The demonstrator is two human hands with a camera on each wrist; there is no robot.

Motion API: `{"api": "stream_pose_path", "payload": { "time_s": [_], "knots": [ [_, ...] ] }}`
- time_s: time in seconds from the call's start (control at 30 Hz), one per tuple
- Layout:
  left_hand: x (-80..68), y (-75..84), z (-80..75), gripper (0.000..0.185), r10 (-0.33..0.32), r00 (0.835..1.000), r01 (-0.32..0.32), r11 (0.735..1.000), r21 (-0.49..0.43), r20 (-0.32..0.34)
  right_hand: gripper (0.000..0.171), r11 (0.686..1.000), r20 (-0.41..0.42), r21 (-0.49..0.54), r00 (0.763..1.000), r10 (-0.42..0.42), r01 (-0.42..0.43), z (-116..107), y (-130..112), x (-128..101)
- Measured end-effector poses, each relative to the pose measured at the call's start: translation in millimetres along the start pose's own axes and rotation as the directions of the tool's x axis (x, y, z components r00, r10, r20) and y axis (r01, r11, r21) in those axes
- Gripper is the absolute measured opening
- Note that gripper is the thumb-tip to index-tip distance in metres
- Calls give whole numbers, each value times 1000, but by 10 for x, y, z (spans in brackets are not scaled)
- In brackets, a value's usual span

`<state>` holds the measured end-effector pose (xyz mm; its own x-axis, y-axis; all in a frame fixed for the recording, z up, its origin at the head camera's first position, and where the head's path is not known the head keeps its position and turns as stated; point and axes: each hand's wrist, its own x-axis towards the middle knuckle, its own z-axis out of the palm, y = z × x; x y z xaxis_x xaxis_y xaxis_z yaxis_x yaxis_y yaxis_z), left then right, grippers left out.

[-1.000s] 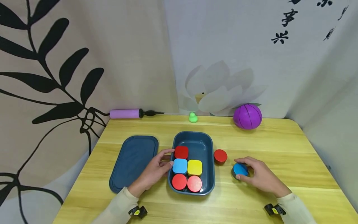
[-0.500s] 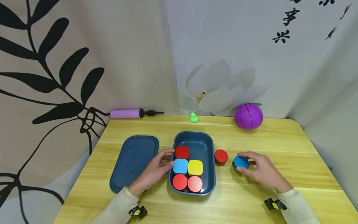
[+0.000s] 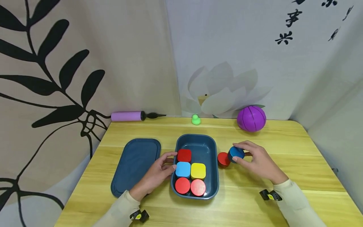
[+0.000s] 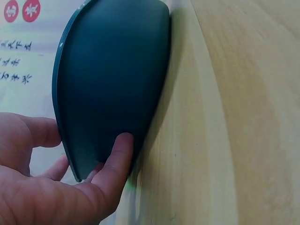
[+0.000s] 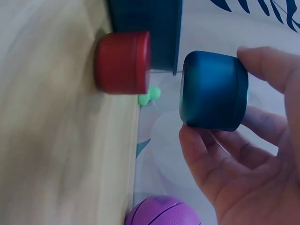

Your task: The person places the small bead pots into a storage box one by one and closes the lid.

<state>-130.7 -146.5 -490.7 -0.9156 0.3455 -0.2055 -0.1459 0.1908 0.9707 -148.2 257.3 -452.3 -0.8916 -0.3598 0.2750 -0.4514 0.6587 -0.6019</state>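
My right hand [image 3: 258, 162] holds a blue round tub [image 3: 236, 154] between thumb and fingertips. In the right wrist view the blue tub [image 5: 214, 90] is raised off the table, with a seam like a lid's edge. Beside it a red round tub [image 5: 123, 62] stands on the wood, right of the dark blue box [image 3: 211, 186]. With thumb and fingertips, my left hand [image 3: 156, 174] touches the box's left wall and rim. Inside are a dark red square piece [image 3: 184, 155], a light blue one [image 3: 182, 170], a yellow one [image 3: 198, 171] and two red round ones [image 3: 182, 185].
A flat dark blue lid [image 3: 135, 167] lies left of the box, partly beneath my left forearm. Along the table's back edge are a purple pump [image 3: 126, 116], a small green figure [image 3: 196, 119] and a purple ball [image 3: 251, 118]. Printed curtains hang behind the wooden table [image 3: 306, 160].
My right hand has lifted the blue tub and carried it left and away from me, close to the loose red tub. The left hand has stayed against the box.
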Motion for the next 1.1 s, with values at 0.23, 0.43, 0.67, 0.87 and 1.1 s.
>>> {"api": "stream_pose_path", "payload": {
  "time_s": [0.23,0.43,0.67,0.87,1.1],
  "knots": [
    [-49,-36,-12,53,-37,999,37,999,-33,22,48,997,28,68,999,-36,34,106,-106,195],
    [-22,-26,-13,51,-15,1000,15,1000,-14,13,49,991,32,111,997,-76,72,191,-235,385],
    [7,-27,14,51,-13,1000,13,1000,-7,27,53,990,56,83,991,-119,114,331,-327,598],
    [0,2,-12,50,-15,1000,15,1000,-2,7,55,987,120,9,980,-161,161,494,-462,745],
    [30,19,-10,49,-20,1000,20,1000,7,18,53,976,175,-95,969,-175,194,646,-562,773]
  ]
}}
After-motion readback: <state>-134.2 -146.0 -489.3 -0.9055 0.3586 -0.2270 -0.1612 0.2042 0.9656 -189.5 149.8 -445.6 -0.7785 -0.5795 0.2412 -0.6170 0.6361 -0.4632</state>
